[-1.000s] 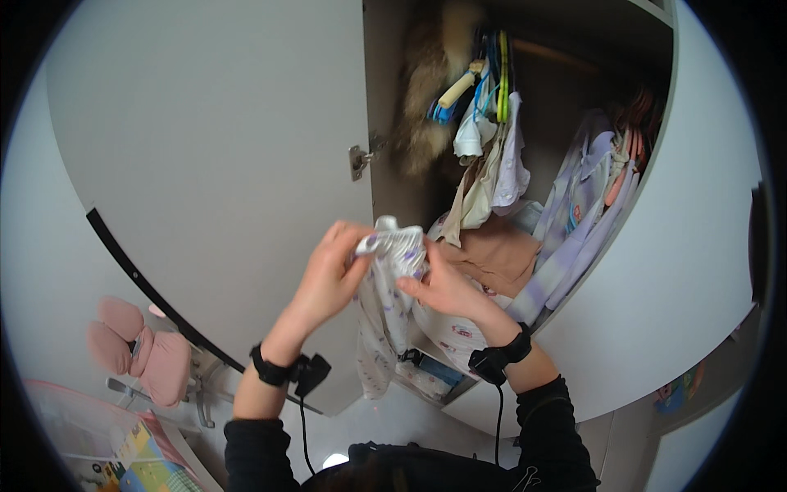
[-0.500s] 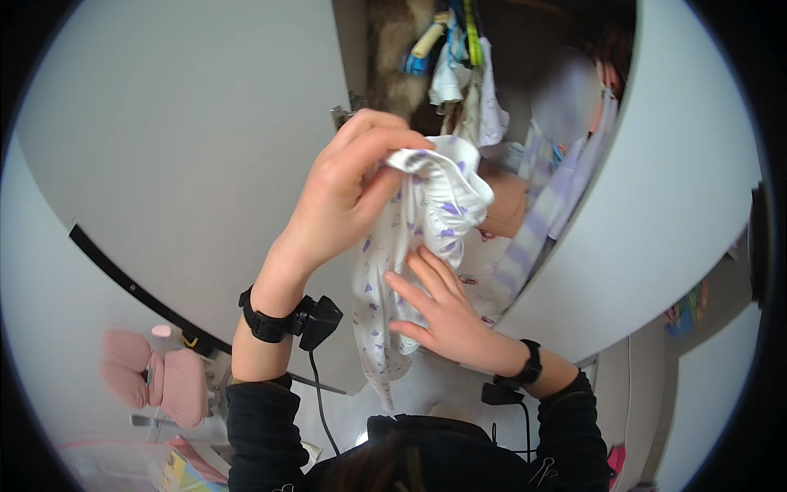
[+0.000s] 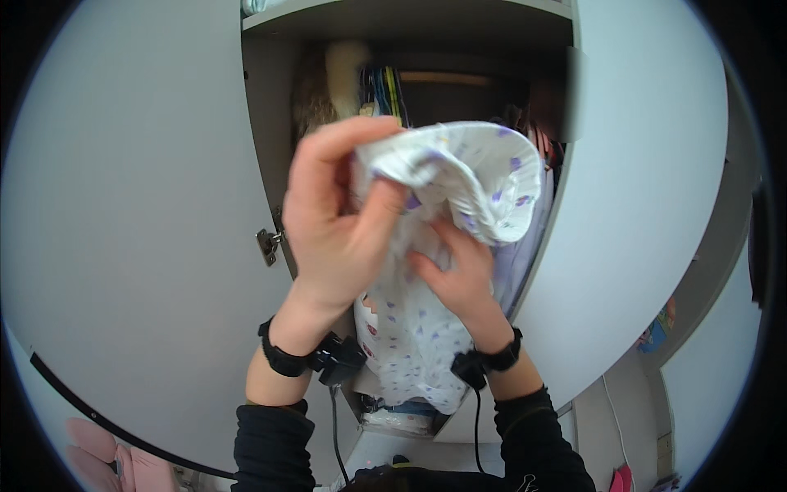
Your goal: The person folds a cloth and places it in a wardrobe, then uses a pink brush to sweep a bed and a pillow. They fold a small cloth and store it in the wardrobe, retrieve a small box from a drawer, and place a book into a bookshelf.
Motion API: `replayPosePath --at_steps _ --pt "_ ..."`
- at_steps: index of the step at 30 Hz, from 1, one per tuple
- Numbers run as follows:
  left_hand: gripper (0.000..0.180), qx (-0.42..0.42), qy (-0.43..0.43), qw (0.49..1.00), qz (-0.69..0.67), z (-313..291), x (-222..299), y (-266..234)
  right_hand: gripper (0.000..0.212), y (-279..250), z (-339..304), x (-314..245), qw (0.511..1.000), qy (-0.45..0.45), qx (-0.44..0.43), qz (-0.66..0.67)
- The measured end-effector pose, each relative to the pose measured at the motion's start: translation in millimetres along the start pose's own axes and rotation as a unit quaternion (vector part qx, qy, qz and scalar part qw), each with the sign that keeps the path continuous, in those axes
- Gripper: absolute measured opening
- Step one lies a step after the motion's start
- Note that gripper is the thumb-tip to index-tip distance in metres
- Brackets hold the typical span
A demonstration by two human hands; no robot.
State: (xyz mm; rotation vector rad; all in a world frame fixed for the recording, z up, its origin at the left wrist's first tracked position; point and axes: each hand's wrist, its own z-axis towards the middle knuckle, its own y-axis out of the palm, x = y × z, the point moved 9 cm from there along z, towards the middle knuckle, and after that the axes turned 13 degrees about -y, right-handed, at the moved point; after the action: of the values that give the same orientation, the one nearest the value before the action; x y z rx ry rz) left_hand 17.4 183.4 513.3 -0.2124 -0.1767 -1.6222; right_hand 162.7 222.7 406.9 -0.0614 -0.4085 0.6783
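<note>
Wardrobe [image 3: 266, 123]: standing open ahead of the person, hangers [image 3: 384, 90] on their rail in its upper part.
Left door [image 3: 139, 205]: swung wide, pale grey.
Right door [image 3: 631, 230]: pale, to the right of the opening.
Garment [image 3: 422, 316]: white with small purple prints, in front of the opening, its gathered edge uppermost, the rest hanging below.
Left hand [image 3: 344, 217]: thumb and fingers clamped on the garment's gathered edge.
Right hand [image 3: 463, 271]: against the garment below that edge; fingertips blurred and partly hidden, so I cannot tell whether they grip.
Wrist straps: black, one per forearm.
Hinge [image 3: 267, 246]: metal, on the left door.
</note>
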Motion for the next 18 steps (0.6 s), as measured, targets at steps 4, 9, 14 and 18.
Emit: replayPosePath --at_steps 4,9,14,18 --pt "0.026 -0.027 -0.115 0.992 -0.044 17.6 -49.4 -10.1 0.092 -20.5 -49.9 23.3 0.973 0.1 0.205 0.038" --pt "0.024 -0.041 -0.194 0.978 -0.067 -3.1 -96.3 -13.7 0.076 42.7 -104.7 42.6 0.709 0.463 0.011 0.531" --pt "0.047 -0.013 -0.472 0.88 -0.044 -121.6 -216.0 -41.8 0.036 58.6 -128.4 9.3 0.641 0.554 -0.054 0.528" --pt "0.085 -0.189 -0.696 0.653 -0.232 -322.7 -231.9 -19.5 0.03 106.9 -148.3 -13.4 0.57 0.615 -0.035 0.544"
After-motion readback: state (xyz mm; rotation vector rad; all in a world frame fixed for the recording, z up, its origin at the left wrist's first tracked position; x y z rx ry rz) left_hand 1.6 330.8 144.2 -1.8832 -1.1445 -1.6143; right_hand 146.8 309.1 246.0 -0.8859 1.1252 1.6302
